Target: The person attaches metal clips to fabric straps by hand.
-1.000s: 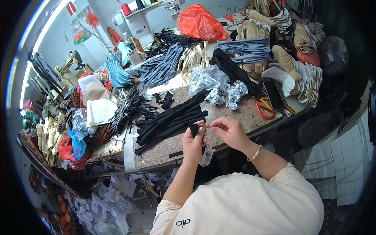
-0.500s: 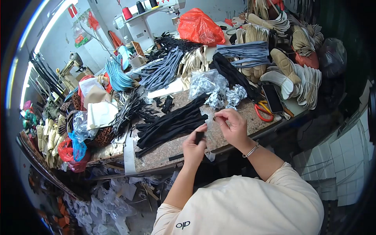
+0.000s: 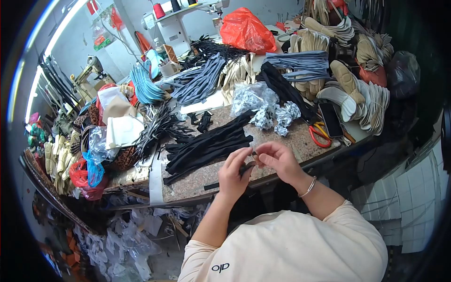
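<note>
Near the front edge of the stone-topped table (image 3: 183,191), my left hand (image 3: 234,175) is closed on a small black strip (image 3: 247,167). My right hand (image 3: 279,161) meets it from the right, thumb and fingers pinched together at the strip's upper end; whatever else they hold is too small to make out. Behind my left hand lies a pile of black fabric strips (image 3: 206,149). Crumpled clear plastic (image 3: 256,101) sits beyond both hands, and a short black strip (image 3: 211,186) lies at the table edge.
Orange-handled scissors (image 3: 319,137) and a phone (image 3: 331,120) lie to the right. Bundles of beige pieces (image 3: 371,105) and grey-blue strips (image 3: 300,63) stand behind. At the back are a red plastic bag (image 3: 247,30) and a sewing machine (image 3: 174,35). Blue strips (image 3: 145,85) lie left.
My hands were apart half a second ago and have now come together at the black strip. The clear plastic that hung between them no longer shows there. The view has shifted slightly.
</note>
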Demonstrator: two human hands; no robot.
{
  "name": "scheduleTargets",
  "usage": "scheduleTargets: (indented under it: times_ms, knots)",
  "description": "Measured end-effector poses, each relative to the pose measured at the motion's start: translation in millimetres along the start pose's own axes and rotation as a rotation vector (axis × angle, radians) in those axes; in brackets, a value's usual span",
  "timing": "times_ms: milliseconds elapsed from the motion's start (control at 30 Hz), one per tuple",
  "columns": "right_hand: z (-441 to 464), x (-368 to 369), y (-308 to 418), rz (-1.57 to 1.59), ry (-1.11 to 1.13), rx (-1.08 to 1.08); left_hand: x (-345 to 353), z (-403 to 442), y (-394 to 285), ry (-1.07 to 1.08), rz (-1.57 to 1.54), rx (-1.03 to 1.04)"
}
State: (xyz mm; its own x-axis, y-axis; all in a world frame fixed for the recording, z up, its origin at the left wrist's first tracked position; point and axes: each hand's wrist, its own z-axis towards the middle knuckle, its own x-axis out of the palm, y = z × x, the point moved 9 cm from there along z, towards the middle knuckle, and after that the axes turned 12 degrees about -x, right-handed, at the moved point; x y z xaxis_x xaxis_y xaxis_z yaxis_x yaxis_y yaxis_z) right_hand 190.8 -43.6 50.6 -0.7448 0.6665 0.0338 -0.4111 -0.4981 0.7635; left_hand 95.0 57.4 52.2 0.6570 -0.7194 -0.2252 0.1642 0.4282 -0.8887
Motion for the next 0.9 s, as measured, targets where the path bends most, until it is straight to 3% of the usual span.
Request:
scheduleTargets:
  times_ms: [100, 133, 267, 433, 633, 767, 800, 900]
  knots:
    - [-18, 11, -30, 0.324, 0.153, 0.487, 8, -5, -25, 0.128, 0.339, 0.229]
    - [-21, 9, -31, 0.323, 0.141, 0.489, 10, -6, -26, 0.139, 0.337, 0.229]
    - [-37, 19, -49, 0.884, -0.002, 0.588, 13, -6, -25, 0.150, 0.270, 0.181]
    - [-37, 30, -51, 1.139, 0.011, 0.519, 14, -4, -20, 0.184, 0.148, 0.158]
    - [-38, 34, -57, 1.171, -0.098, 0.548, 17, -2, -23, 0.182, 0.108, 0.187]
    - [-30, 41, -43, 1.319, 0.007, 0.562, 11, -3, 14, 0.157, -0.487, -0.484]
    - [-26, 39, -41, 1.318, 0.008, 0.557, 10, -1, 14, 0.159, -0.486, -0.481]
    - [-4, 15, -32, 0.721, 0.126, 0.281, 12, -8, 35, 0.300, -0.328, -0.696]
